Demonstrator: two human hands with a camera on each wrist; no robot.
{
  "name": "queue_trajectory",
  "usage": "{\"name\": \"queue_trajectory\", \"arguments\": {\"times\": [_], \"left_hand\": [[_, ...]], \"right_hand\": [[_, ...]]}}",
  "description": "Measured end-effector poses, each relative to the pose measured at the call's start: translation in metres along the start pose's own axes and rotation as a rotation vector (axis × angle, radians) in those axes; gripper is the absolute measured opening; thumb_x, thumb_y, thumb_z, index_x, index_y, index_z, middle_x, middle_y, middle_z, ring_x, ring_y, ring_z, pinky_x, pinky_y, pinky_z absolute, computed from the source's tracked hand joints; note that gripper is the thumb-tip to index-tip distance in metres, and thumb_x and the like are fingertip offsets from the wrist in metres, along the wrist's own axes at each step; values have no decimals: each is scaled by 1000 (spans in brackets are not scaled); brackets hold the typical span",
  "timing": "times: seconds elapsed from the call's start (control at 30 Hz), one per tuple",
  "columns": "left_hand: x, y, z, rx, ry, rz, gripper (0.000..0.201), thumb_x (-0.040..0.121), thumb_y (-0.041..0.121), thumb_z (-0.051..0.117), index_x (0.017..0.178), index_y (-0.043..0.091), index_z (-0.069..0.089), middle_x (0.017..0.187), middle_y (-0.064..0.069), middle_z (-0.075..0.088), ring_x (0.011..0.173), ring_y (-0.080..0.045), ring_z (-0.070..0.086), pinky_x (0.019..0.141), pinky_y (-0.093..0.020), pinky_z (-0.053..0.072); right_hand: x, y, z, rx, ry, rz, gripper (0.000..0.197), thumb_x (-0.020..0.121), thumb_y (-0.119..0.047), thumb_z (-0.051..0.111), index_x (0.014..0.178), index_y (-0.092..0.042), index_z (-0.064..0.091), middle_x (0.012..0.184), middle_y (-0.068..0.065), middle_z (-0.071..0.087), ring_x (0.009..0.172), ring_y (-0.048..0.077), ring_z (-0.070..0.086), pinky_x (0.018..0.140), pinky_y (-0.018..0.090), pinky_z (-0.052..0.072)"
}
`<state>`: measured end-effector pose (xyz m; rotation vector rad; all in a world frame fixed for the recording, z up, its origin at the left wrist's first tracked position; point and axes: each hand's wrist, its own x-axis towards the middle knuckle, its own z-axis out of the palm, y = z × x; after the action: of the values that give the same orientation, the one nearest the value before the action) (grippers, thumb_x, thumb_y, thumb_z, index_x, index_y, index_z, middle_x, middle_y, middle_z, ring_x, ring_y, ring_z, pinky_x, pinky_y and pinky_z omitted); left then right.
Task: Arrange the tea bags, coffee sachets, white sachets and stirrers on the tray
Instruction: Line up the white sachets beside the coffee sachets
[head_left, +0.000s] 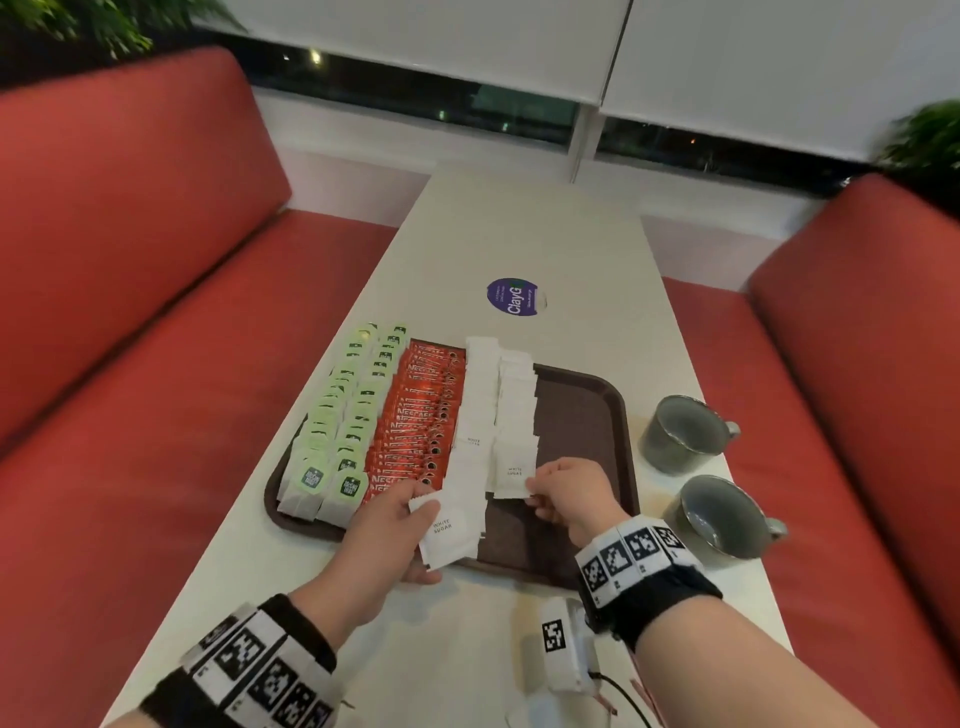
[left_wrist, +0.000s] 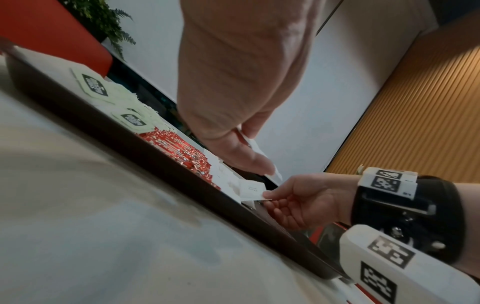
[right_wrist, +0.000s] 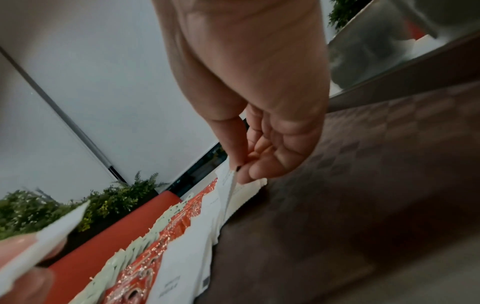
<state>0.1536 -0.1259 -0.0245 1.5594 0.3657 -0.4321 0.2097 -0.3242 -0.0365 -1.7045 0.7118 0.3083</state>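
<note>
A brown tray (head_left: 582, 415) holds rows of green-labelled tea bags (head_left: 337, 415), red coffee sachets (head_left: 415, 415) and two columns of white sugar sachets (head_left: 480, 395). My left hand (head_left: 400, 525) grips a small stack of white sachets (head_left: 441, 535) over the tray's near edge. My right hand (head_left: 540, 493) pinches the corner of one white sachet (head_left: 511, 475) at the near end of the right-hand white column. In the right wrist view, thumb and fingers (right_wrist: 241, 164) clamp that sachet's edge (right_wrist: 231, 185) just above the tray floor (right_wrist: 337, 185). No stirrers are in view.
Two grey mugs (head_left: 680, 431) (head_left: 722, 514) stand on the table right of the tray. A purple round sticker (head_left: 511, 296) lies beyond it. Red sofas flank the table. A white marked device (head_left: 566, 649) with wires lies at the near edge. The tray's right third shows bare.
</note>
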Motion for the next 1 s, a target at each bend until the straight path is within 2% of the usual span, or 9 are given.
{"name": "queue_trajectory", "arguments": {"times": [0.13,0.27,0.4,0.47,0.53,0.63,0.77,0.9,1.0], "left_hand": [[4,-2,-2,-16,6,-2,9,97,13,50,92,15,57,98,-9,68,89,-28,67,57,-34,56],[6,-4,0,-36,-3,-7,7,95,8,51,97,12,57,101,-10,68,89,-27,66,57,-35,56],[5,-3,4,-33,-26,4,10,95,7,52,99,13,58,105,-10,66,93,-28,65,58,-36,57],[4,-2,5,-25,-40,12,11,95,7,52,99,15,58,107,-11,65,95,-29,65,59,-36,57],[3,-1,5,-4,-49,19,12,95,7,52,99,17,58,109,-11,65,96,-30,65,60,-37,57],[3,1,7,47,-58,49,12,94,8,53,98,18,59,108,-10,65,97,-29,65,61,-37,58],[-1,7,14,140,-76,138,10,93,10,54,98,16,60,101,-10,65,90,-27,66,62,-35,59],[-4,12,19,118,-56,172,16,91,9,58,102,21,58,98,-5,61,83,-20,63,70,-36,60],[-3,12,13,130,2,195,22,88,12,62,100,29,56,99,1,61,93,-19,62,80,-36,58]], "right_hand": [[4,-3,6,-109,-32,71,15,90,4,55,81,-9,52,71,9,61,54,15,58,44,21,47],[0,-7,8,-254,-74,152,9,88,2,59,88,-2,51,65,10,59,58,17,61,57,24,51],[-2,-9,7,-393,-66,147,14,86,-7,63,79,-2,53,63,10,61,62,21,64,64,28,55],[-6,-10,3,-516,-48,56,16,87,-16,64,80,-4,57,66,10,65,67,24,66,69,31,57],[-15,-10,-3,-619,6,-151,19,88,-25,63,77,-10,61,74,6,67,76,23,68,73,32,55],[-44,-9,-2,-538,-111,-404,17,85,-31,67,80,-15,68,78,-3,67,75,10,62,68,20,47],[-63,-1,9,-504,-264,-492,13,80,-19,73,71,-18,64,60,-9,54,54,2,47,55,10,37],[-55,4,3,-257,-202,-374,19,80,-11,73,66,-16,63,59,-5,55,55,8,49,56,20,42],[-40,9,-8,-214,-64,-264,18,83,-11,70,68,-12,61,61,-1,58,56,11,50,54,22,40]]}}
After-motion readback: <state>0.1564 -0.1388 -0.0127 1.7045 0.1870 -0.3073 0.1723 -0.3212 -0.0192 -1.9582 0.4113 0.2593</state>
